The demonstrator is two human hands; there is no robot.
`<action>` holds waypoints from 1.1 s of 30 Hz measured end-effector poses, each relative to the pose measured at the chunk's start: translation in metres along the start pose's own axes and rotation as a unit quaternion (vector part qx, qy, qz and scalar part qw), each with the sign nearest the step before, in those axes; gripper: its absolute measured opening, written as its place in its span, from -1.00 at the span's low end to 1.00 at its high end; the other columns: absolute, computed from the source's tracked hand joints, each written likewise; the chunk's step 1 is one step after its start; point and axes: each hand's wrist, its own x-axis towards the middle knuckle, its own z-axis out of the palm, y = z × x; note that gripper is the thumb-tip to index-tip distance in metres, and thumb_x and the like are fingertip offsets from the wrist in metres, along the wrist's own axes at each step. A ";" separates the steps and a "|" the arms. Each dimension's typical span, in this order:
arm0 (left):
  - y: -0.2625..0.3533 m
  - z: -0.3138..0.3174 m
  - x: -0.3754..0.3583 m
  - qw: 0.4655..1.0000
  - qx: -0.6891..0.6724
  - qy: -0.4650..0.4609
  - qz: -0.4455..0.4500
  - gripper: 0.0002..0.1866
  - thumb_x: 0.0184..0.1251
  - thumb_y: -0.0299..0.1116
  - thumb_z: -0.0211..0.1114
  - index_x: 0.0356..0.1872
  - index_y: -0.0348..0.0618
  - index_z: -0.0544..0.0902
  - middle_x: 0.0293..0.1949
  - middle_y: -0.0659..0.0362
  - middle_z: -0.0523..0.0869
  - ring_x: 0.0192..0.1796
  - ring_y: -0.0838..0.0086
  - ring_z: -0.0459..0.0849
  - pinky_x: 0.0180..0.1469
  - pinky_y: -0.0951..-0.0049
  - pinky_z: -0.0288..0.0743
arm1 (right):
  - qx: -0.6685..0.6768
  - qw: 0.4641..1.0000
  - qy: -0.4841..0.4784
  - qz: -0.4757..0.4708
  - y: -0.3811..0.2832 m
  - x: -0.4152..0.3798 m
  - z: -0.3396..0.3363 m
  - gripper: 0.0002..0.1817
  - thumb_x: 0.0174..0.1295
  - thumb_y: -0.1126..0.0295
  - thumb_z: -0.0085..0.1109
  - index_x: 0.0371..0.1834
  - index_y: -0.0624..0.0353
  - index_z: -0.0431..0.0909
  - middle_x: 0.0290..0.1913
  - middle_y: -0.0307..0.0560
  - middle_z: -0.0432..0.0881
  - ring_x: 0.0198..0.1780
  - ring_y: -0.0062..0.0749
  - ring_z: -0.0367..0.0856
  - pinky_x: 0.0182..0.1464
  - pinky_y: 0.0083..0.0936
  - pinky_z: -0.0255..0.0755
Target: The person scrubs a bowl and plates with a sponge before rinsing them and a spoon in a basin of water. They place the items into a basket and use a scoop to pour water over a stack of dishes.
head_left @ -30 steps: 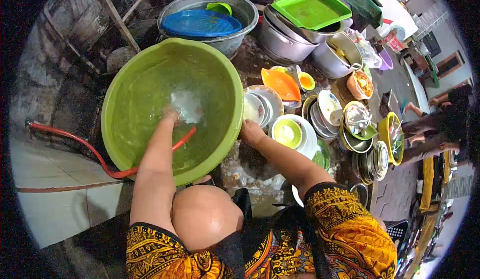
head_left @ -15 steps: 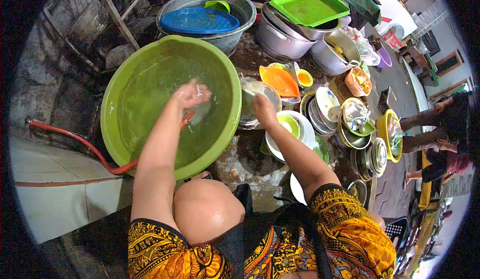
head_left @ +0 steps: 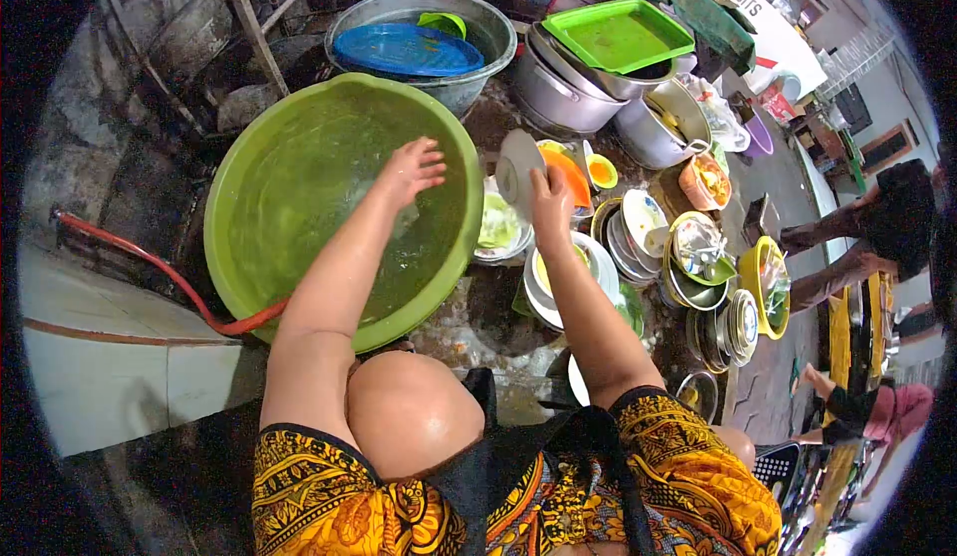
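Observation:
My left hand (head_left: 414,170) is over the right part of a big green tub (head_left: 224,247) of water, its fingers spread and nothing in them. Between the tub and the stacked dishes, my right hand (head_left: 550,202) grips a pale plate (head_left: 518,169) by its edge, tilted nearly upright. Below that plate sits a stack topped by a plate with a pale green patch (head_left: 496,225). An orange dish (head_left: 568,175) lies just behind my right hand. White plates (head_left: 601,262) are beside my right forearm.
A grey tub (head_left: 498,33) with a blue lid stands behind. Large pots (head_left: 558,98) carry a green tray (head_left: 623,33). Dish stacks (head_left: 738,327) and a yellow basin (head_left: 768,287) are at the right. A red hose (head_left: 169,277) crosses the tub's left side. Other people (head_left: 887,227) are far right.
My right hand has lifted a plate from the stack, uncovering the one with the green patch. My left hand has risen and moved slightly right, fingers spreading. The people at right have shifted.

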 end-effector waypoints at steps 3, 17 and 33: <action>-0.014 -0.048 0.006 0.993 -0.069 0.011 -0.094 -0.48 0.25 0.09 0.02 0.02 -0.14 0.38 0.00 -0.01 0.45 -0.11 0.16 0.53 -0.17 0.12 0.50 | 0.030 0.984 0.005 -0.175 -0.026 -0.012 0.018 -0.82 0.13 0.36 0.06 -0.32 0.28 0.46 -0.42 0.11 0.52 -0.40 -0.15 0.50 -0.30 -0.39 0.37; -0.041 -0.141 -0.006 0.996 0.038 -0.016 -0.080 -0.53 0.23 0.03 0.01 -0.17 -0.22 0.54 -0.21 0.07 0.64 -0.18 0.25 0.60 -0.14 0.16 0.48 | -0.266 0.812 -0.434 -0.286 -0.018 -0.054 0.147 -0.77 0.05 0.45 -0.07 -0.22 0.12 0.52 -0.33 0.10 0.60 -0.22 -0.05 0.60 -0.16 -0.22 0.47; -0.086 -0.218 0.060 0.856 0.435 0.272 -0.063 -0.51 0.24 -0.01 0.05 -0.08 -0.30 0.49 -0.13 -0.03 0.59 -0.08 0.27 0.57 -0.03 0.24 0.45 | -0.236 0.971 -0.044 -0.014 0.165 -0.039 0.100 -0.69 -0.09 0.44 0.13 -0.21 0.22 0.44 -0.21 0.19 0.43 -0.17 0.08 0.43 -0.09 -0.21 0.36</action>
